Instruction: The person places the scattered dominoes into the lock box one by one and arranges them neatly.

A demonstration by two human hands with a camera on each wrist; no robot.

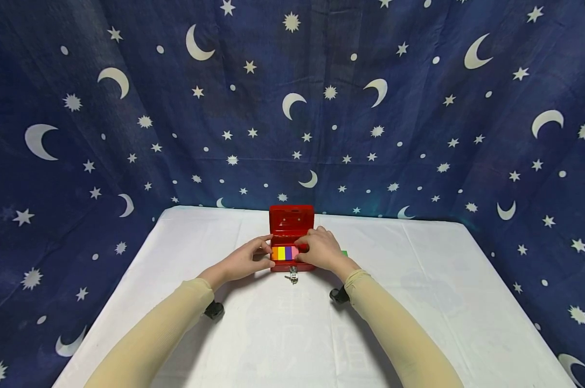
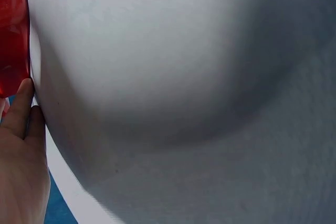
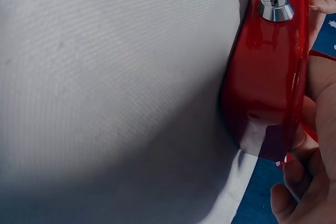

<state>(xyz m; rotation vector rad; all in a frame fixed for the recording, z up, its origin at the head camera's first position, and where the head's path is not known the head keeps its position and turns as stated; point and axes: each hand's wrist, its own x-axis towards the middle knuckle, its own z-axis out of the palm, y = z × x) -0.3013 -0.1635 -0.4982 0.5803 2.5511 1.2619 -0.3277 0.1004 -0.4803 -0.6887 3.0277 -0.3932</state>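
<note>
A red metal cash box (image 1: 291,221) stands with its lid raised toward the back of the table. Inside lies a row of coloured blocks: an orange block (image 1: 275,253), a yellow block (image 1: 281,253), a purple block (image 1: 288,253) and a pink block (image 1: 294,253). My right hand (image 1: 321,250) reaches over the box's right side, pinching the pink block between thumb and fingers. At the opposite side, my left hand (image 1: 246,260) rests its fingertips against the box's left edge; in the left wrist view its visible fingers (image 2: 22,106) are straight.
A silver lock (image 3: 275,8) with keys (image 1: 291,279) hangs at the box's front. Something green (image 1: 345,253) shows just behind my right wrist. White cloth covers the table (image 1: 273,334), and a dark blue curtain (image 1: 263,64) with moons and stars surrounds it.
</note>
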